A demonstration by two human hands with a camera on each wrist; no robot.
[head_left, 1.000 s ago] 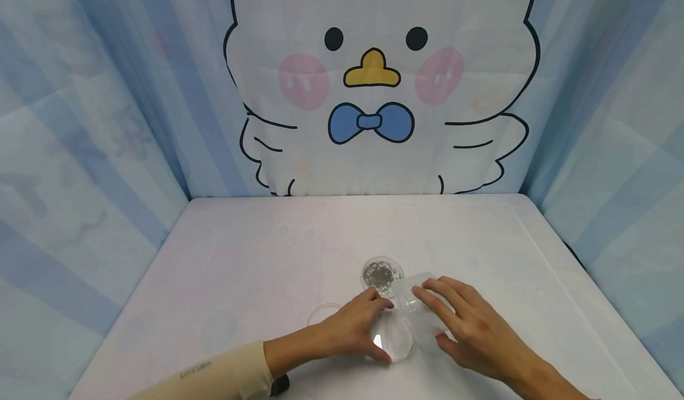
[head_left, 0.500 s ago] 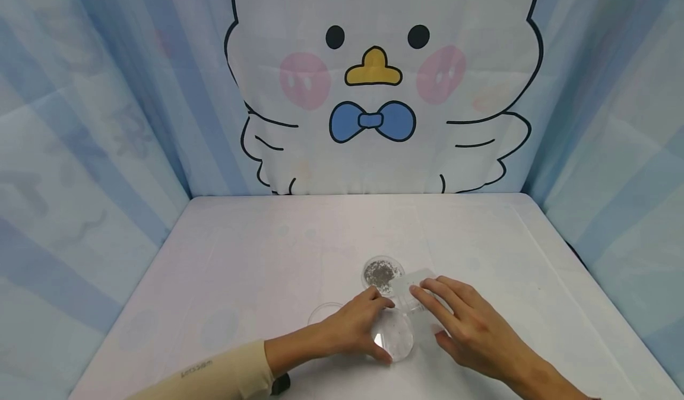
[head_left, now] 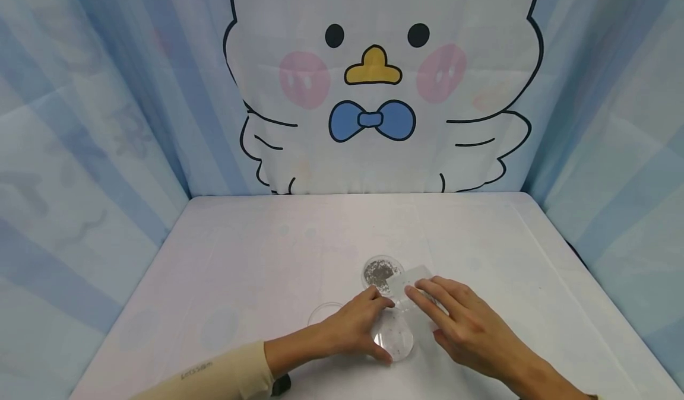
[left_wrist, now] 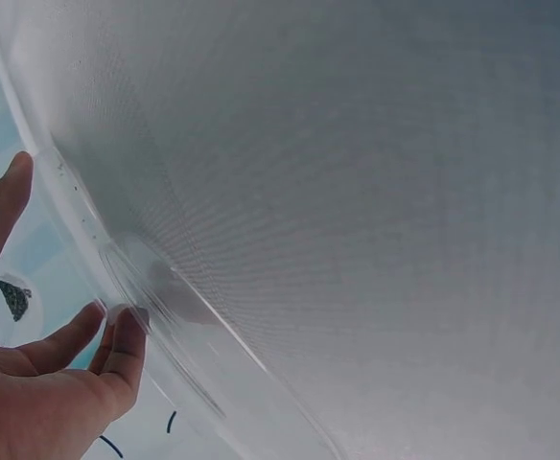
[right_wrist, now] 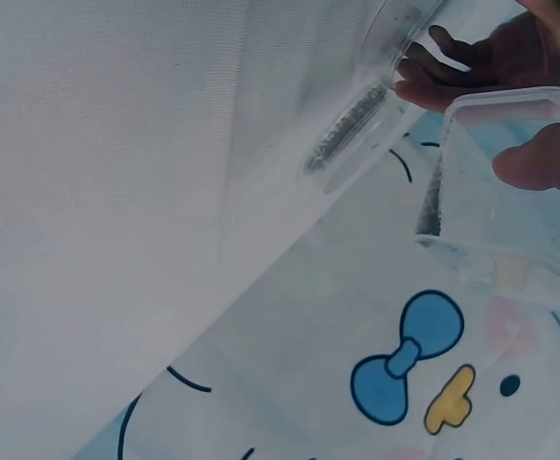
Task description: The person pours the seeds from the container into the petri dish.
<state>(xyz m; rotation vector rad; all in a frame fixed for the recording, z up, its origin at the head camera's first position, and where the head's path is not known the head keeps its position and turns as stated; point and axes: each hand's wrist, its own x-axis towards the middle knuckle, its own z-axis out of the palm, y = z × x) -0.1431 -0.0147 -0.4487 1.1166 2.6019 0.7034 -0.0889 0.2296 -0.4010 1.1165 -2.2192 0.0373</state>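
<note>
My left hand (head_left: 352, 326) holds a clear round petri dish (head_left: 395, 336) on the table, thumb on its near rim and fingers at the far side. A few dark specks lie in that dish. My right hand (head_left: 472, 326) grips a clear plastic box (head_left: 411, 280), tilted above the dish's right far edge. In the right wrist view, dark fine grains (right_wrist: 431, 206) gather at one side of the box (right_wrist: 481, 144). Just beyond, a second petri dish (head_left: 380, 272) holds a layer of dark grains; the box overlaps its edge in the head view.
Another clear round dish or lid (head_left: 325, 312) lies left of the held dish, partly hidden by the left hand. A black object (head_left: 281, 384) shows beside the left sleeve. Printed curtains (head_left: 374, 168) stand behind the white-covered table (head_left: 240, 269) and along both sides.
My right hand has shifted slightly left, tilting the box further. Dark specks now show in the held petri dish, which looked bare before. The left hand has stayed in place.
</note>
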